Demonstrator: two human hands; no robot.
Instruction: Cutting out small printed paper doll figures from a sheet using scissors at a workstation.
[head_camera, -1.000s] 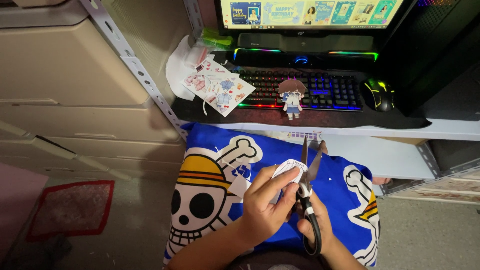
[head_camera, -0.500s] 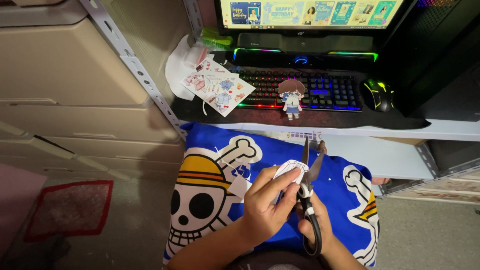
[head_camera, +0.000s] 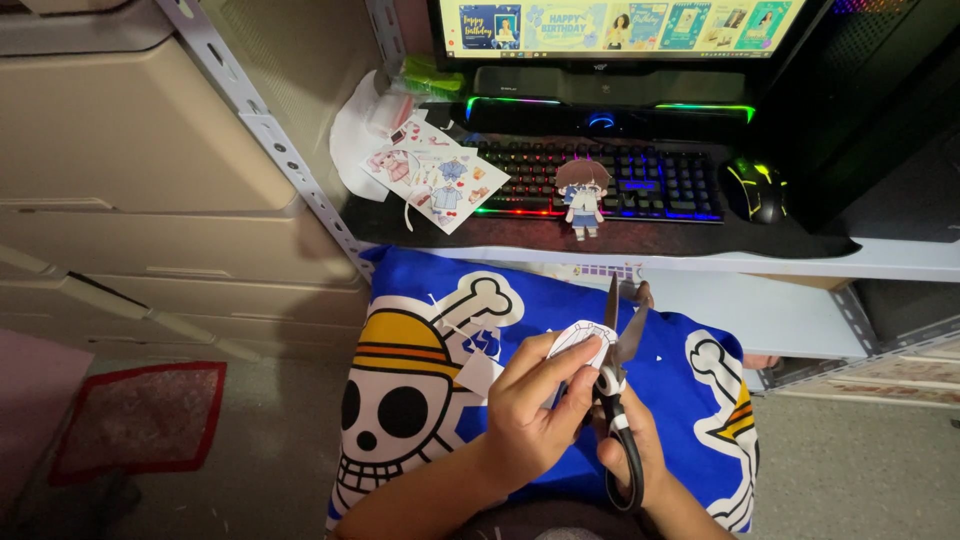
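Spreading across the person's lap, a blue cushion (head_camera: 600, 330) printed with a straw-hatted skull serves as the work surface below a desk shelf (head_camera: 900, 262) that carries a glowing keyboard (head_camera: 600, 180), a dark mouse (head_camera: 755, 190), a printed sheet of paper-doll clothes (head_camera: 435, 175) and a small standing paper figure (head_camera: 582, 197). Over the cushion, the left hand (head_camera: 535, 400) pinches a small white paper cut-out (head_camera: 582, 340) between thumb and fingertips, gripping its lower edge just beside the blades. The right hand (head_camera: 625, 450), mostly hidden behind the left, is closed through the black loop handles of a pair of scissors (head_camera: 618, 370), whose blades stand parted in a narrow V around the paper's right edge. The cut-out looks light, thin and floppy, likely to bend or tear if held far from the cut, so a close pinch near the blades seems the safest hold. Tiny white offcuts (head_camera: 445, 325) dot the cushion nearby.
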